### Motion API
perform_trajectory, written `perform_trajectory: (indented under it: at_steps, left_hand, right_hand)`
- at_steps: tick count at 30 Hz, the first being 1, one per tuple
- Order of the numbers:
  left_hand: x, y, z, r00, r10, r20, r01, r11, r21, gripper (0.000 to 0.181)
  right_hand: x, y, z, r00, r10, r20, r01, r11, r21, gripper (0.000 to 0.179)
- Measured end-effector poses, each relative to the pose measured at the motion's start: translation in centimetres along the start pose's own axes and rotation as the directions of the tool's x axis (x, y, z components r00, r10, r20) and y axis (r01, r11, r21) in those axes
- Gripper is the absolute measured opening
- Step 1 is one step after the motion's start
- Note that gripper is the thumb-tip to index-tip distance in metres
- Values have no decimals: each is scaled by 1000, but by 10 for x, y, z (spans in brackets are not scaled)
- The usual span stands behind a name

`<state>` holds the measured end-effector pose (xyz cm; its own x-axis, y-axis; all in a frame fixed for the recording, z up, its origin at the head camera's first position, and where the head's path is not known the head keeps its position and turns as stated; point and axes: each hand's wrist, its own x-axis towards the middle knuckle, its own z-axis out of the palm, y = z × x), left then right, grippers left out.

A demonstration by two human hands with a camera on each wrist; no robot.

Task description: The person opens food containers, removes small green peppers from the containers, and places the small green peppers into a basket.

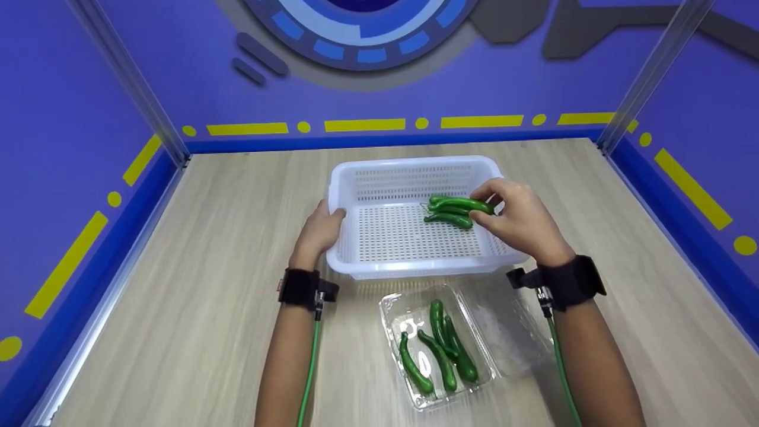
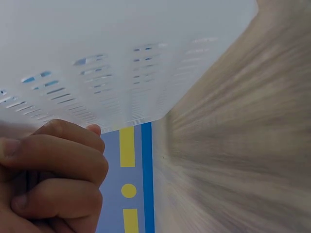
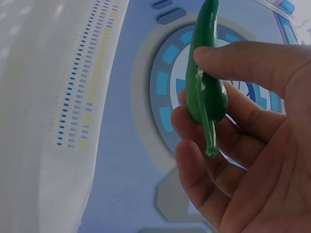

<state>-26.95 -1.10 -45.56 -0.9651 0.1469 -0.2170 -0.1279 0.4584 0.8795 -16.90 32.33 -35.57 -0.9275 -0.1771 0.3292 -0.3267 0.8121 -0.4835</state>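
- Clear container (image 1: 409, 308): on the desk (image 1: 225, 267), nearest the person, its lid (image 1: 504, 326) folded open to the right. Four loose peppers (image 1: 439, 356) lie inside, two of them overlapping. The plastic appears thin and likely to flex under load.
- Handling of peppers: judged light, firm and smooth, hence slippery. Take hold across the thicker body; avoid loading the thin stem, which may snap. Light pressure should suffice, as a hard squeeze could bruise the skin.
- Left hand (image 1: 320, 230): on the left side of the white basket (image 1: 397, 267). The thumb hooks over the rim; the other fingers are curled outside, against the wall. The perforated basket is judged light and semi-rigid; the rim is the sound place to steady it.
- Right hand (image 1: 525, 216): at the basket's right side. The fingers are parted only by the width of the held pepper (image 3: 211, 97), which is pinched with the thumb on one face and fingers behind. The stem hangs free below the pinch in the right wrist view.
- Peppers in the basket (image 1: 453, 220): grouped on the right part of its floor, below and beside the held one; exact count cannot be told.
- Back wall (image 1: 237, 107): blue-violet with yellow strips, beyond the desk.
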Motion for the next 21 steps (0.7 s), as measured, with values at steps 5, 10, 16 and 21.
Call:
perform_trajectory:
  at_steps: [5, 10, 16, 21]
  left_hand:
    - [0, 0, 0, 1000, 4, 8, -4, 1000, 12, 58]
    - [0, -1, -2, 1000, 10, 17, -10, 1000, -3, 59]
    - [2, -1, -3, 1000, 1, 15, -1, 1000, 4, 57]
    - [1, 0, -2, 1000, 2, 12, -3, 1000, 9, 56]
  right_hand:
    - [9, 0, -3, 999, 29, 35, -29, 1000, -2, 21]
    - [20, 0, -3, 998, 20, 60, -21, 1000, 12, 18]
    - [34, 2, -1, 997, 33, 63, -34, 999, 14, 19]
    - [41, 4, 3, 995, 64, 80, -65, 998, 12, 20]
